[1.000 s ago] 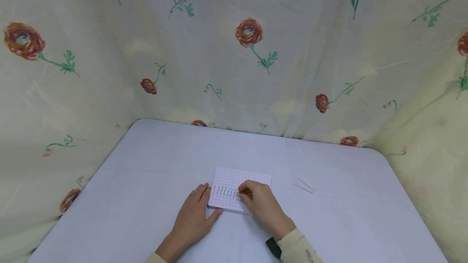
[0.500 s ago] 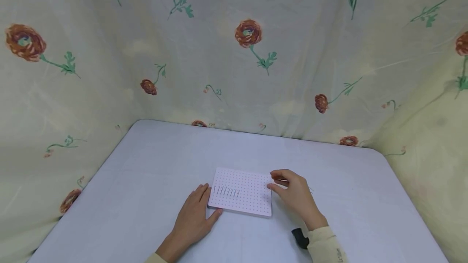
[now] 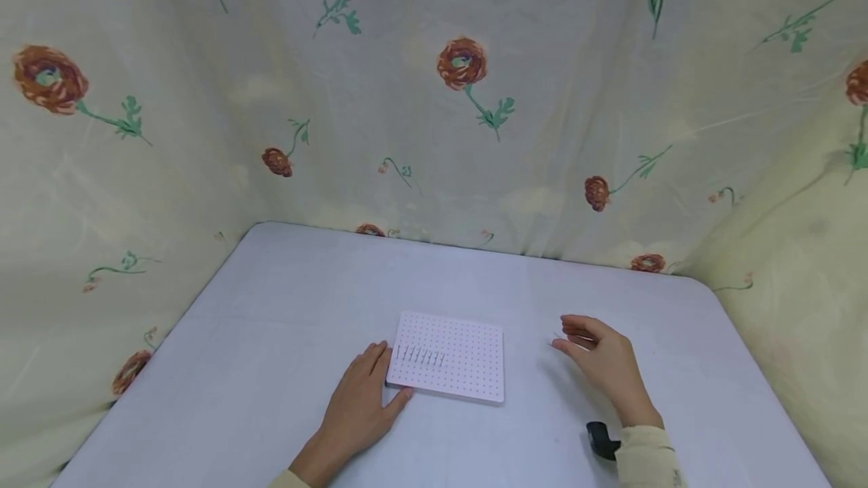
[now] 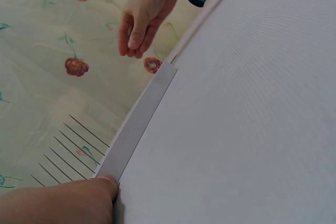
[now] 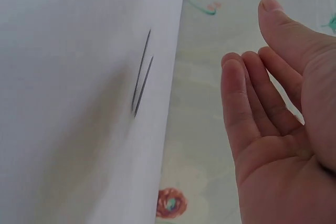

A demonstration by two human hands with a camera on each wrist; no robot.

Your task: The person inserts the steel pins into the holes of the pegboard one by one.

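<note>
In the lower middle of the head view, the person's left hand [image 3: 358, 405] lay flat on the pale table [image 3: 285, 300], fingers straight, its thumb and fingertips touching the left edge of a white perforated board [image 3: 461, 364]. A short row of thin pins [image 3: 420, 356] stood in the board's left part, just beside those fingertips. In the left wrist view only part of that hand [image 4: 58, 203] showed at the bottom left, cut off by the frame edge, with a fingertip against the board's edge [image 4: 139, 121]; the pins [image 4: 71, 148] appeared there as thin dark slanted lines.

The right hand [image 3: 603, 364] hovered to the right of the board, well apart from it, fingers relaxed and loosely spread, holding nothing. Just beyond its fingertips lay two loose pins [image 3: 557, 337], mostly hidden by the hand in the head view and hard to make out. The right wrist view showed them more plainly: two thin dark pins [image 5: 142, 74] lying close together on the table, left of the open palm [image 5: 278, 129], not touched. Whether their ends touched each other could not be told.

A dark wrist device [image 3: 600, 439] sat at the right cuff in the lower right. Flowered fabric [image 3: 461, 96] hung behind and on both sides of the table.
</note>
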